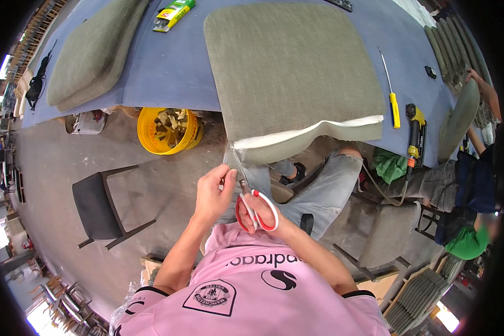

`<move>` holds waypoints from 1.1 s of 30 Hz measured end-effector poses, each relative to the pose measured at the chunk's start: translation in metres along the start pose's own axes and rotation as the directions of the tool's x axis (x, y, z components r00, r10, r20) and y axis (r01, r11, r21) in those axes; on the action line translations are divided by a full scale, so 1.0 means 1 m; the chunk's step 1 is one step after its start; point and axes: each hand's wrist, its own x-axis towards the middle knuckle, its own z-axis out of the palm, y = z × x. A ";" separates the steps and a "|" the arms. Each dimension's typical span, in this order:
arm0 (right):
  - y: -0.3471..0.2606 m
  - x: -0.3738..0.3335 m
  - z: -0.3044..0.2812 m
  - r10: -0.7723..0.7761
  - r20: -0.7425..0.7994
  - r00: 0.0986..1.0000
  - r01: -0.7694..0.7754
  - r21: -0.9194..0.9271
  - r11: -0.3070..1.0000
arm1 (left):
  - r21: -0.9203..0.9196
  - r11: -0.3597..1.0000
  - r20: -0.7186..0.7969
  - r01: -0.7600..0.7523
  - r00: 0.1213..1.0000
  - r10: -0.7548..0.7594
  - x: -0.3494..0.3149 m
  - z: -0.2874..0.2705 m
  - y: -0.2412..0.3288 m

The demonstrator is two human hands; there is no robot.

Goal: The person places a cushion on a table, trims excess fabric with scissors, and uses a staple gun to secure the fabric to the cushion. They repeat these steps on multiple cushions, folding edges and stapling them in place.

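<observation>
A grey-green upholstered cushion (291, 67) lies on the blue-covered table, its near end overhanging the edge. Along that end a white lining strip (313, 130) shows above a loose, frayed fabric flap (288, 150). My right hand (263, 215) holds scissors (244, 187) with red and white handles, their blades pointing up to the cushion's near left corner. Beside the blades, my left hand (215, 190) is closed in a pinch, seemingly on the fabric's edge hanging from that corner; its fingertips partly hide what they grip.
A yellow bucket (143, 131) of scraps stands left, below the table edge. Stacked cushions (95, 56) lie farther left. On the table's right are a yellow-handled screwdriver (395, 109) and a yellow-black power tool (414, 129). A co-worker (467, 185) handles a cushion at right. A chair (98, 204) stands left.
</observation>
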 end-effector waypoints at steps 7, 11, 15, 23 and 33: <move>0.008 0.010 -0.004 -0.024 0.271 0.962 -0.113 0.478 0.871 | 0.080 0.990 -0.025 -0.118 0.992 0.120 0.005 -0.006 0.003; 0.007 0.014 -0.003 -0.047 0.312 0.949 -0.134 0.531 0.837 | 0.101 0.983 -0.023 -0.151 0.988 0.154 0.007 -0.007 0.002; 0.001 0.014 0.002 -0.004 0.242 0.970 -0.135 0.553 0.822 | 0.127 0.979 -0.026 -0.159 0.986 0.163 0.007 -0.008 0.004; 0.016 0.018 -0.022 -0.051 0.280 0.959 -0.138 0.616 0.776 | 0.074 0.960 0.053 -0.271 0.962 0.268 0.002 -0.009 0.007; 0.011 0.020 -0.025 -0.011 0.255 0.967 -0.139 0.563 0.814 | -0.412 0.894 -0.162 0.175 0.952 -0.260 0.024 -0.010 -0.019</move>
